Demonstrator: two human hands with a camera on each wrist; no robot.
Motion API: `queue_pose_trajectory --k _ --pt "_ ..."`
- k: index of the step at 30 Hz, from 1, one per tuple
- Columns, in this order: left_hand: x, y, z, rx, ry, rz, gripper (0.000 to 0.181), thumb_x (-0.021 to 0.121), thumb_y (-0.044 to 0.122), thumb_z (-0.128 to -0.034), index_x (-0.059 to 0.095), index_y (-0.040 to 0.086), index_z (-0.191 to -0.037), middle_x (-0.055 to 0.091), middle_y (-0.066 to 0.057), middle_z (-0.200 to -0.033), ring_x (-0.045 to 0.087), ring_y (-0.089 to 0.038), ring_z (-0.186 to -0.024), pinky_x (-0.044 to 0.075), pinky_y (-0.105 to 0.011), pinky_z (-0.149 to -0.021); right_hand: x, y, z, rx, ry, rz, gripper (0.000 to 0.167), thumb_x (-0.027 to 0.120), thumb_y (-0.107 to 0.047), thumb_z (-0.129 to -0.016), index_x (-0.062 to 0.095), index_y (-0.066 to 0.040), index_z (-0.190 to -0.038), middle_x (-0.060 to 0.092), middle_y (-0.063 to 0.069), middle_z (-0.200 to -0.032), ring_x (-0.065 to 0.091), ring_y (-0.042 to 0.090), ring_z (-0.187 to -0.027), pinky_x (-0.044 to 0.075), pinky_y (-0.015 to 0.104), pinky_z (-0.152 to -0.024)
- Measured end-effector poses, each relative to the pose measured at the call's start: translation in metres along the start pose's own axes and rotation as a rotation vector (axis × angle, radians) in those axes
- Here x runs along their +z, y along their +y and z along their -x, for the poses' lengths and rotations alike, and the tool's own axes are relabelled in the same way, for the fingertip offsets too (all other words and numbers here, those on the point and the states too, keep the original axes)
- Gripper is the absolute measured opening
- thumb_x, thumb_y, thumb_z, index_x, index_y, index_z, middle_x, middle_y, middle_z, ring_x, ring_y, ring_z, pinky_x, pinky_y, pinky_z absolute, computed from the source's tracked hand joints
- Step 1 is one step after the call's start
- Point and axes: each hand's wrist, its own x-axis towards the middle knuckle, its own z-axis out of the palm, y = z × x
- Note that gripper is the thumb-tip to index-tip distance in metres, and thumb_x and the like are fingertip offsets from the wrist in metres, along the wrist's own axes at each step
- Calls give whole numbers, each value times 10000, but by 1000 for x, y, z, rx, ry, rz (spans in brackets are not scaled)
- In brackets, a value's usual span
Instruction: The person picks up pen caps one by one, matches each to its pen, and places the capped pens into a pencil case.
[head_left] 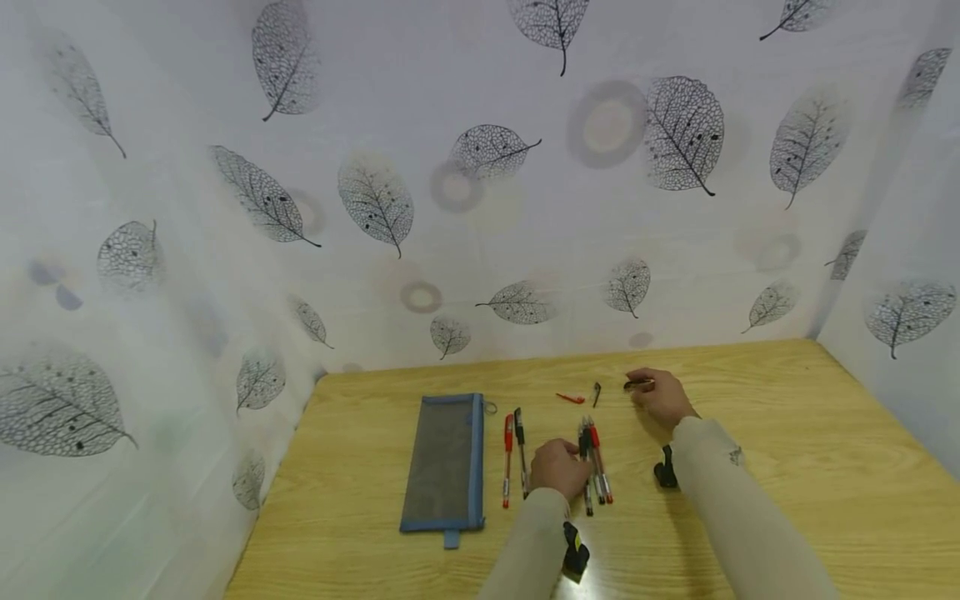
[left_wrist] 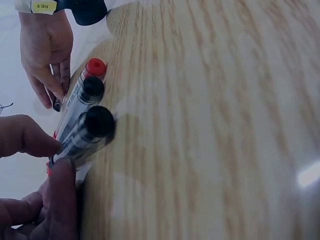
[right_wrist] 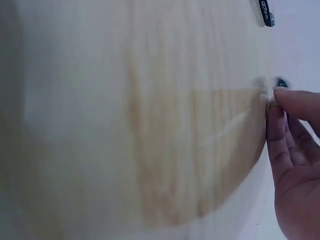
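A: Quick rundown pls. L hand (head_left: 558, 468)?
B: Just L of ctr on the tabletop (head_left: 787, 417), well in from the far edge. Thumb & fingers (left_wrist: 64, 195) pinching a blk pen (left_wrist: 90, 131).
A: Pen alone?
B: Nope, w/ 2 more just R of it: another blk pen (left_wrist: 89, 95), then a red pen (head_left: 602, 467). All 3 run roughly lengthwise, cap-like ends twd the far edge.
A: And R hand (head_left: 663, 397)?
B: Nr the far edge, R of ctr. Thumb & fingertips pinching a short dk piece, maybe a cap (head_left: 637, 384); it's blurry in the R wrist view, can't tell exactly what.
A: Anything btwn?
B: Yep, a small dk clip piece (head_left: 596, 394) L of that hand, then a small red piece (head_left: 570, 398) further L, both nr the far edge.
A: L side?
B: Blue-trimmed mesh pouch (head_left: 442, 462), flat, nearer the L edge. Just R of it, a red-capped pen (head_left: 507, 458) & a blk-capped pen (head_left: 521, 450), side by side.
A: Backdrop?
B: White cloth w/ leaf print (head_left: 562, 225), behind the far edge.
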Motion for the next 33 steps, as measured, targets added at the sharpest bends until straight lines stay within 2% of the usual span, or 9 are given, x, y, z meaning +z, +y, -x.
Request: queue_pose_trajectory --k 7,15,18,23,27,33 --pt "3 -1 -1 17 -3 -33 222 790 210 -745 730 123 -941 677 17 -840 587 -159 -668 524 -387 -589 -1 5 -3 15 59 60 336 627 8 -878 593 129 -1190 612 297 -1127 613 393 -965 556 389 -714" --pt "3 -4 0 16 -2 -25 207 780 216 -759 723 116 -931 682 6 -851 597 -165 -683 526 -380 -585 -4 -4 4 56 59 98 311 637 -4 -892 603 146 -1163 603 313 -1137 594 418 -1004 546 416 -746" --pt "4 -7 0 8 3 13 197 776 239 -764 717 131 -918 672 30 -821 584 -136 -663 518 -359 -575 -6 -2 7 52 64 80 301 630 -59 -919 618 127 -1155 617 299 -1117 628 362 -924 547 397 -707" --pt "3 -11 -1 6 37 88 192 764 249 -768 714 123 -905 644 66 -771 574 -107 -667 504 -335 -599 -7 4 9 35 80 -30 332 594 -114 -959 598 96 -1216 624 272 -1108 654 228 -778 550 353 -649" --pt "2 -14 -2 6 51 171 194 751 236 -779 721 110 -923 647 75 -754 577 -86 -659 505 -316 -607 -8 5 9 5 103 -79 355 599 -140 -964 587 93 -1232 630 253 -1073 643 202 -699 543 337 -595" --pt "6 -18 -3 10 35 320 210 728 177 -803 703 81 -988 640 55 -722 560 -92 -473 495 -274 -476 -7 2 10 13 120 -94 396 629 -180 -949 586 98 -1229 662 226 -1002 626 195 -659 522 328 -540"
